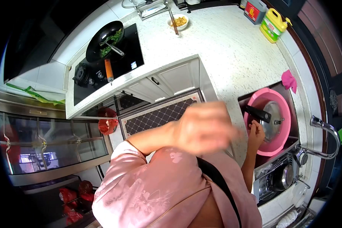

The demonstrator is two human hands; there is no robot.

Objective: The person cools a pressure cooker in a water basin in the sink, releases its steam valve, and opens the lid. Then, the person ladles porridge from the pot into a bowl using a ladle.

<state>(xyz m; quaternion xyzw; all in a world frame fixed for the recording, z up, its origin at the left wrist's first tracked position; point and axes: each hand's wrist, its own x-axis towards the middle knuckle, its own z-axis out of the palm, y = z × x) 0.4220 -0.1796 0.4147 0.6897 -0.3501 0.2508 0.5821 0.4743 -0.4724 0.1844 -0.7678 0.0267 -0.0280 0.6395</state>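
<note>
My left hand (207,129) is raised close to the camera in front of my chest and is smeared by motion; its fingers look curled, but I cannot make out what they do. Over the sink, my right hand (257,132) has bent, closed fingers at the left side of a pink basin (286,142). Inside the basin lies a glass lid (271,131) with a metal rim and knob. A thick black handle (257,114) crosses the basin's left rim just above my right fingers. Whatever those fingers pinch is hidden.
A wok (93,45) with greens and a spatula (116,48) sits on the hob. On the counter are a bowl (182,27) with chopsticks, a yellow-green jug (271,28) and a pink cloth (289,81). A tap (336,140) curves beside the sink.
</note>
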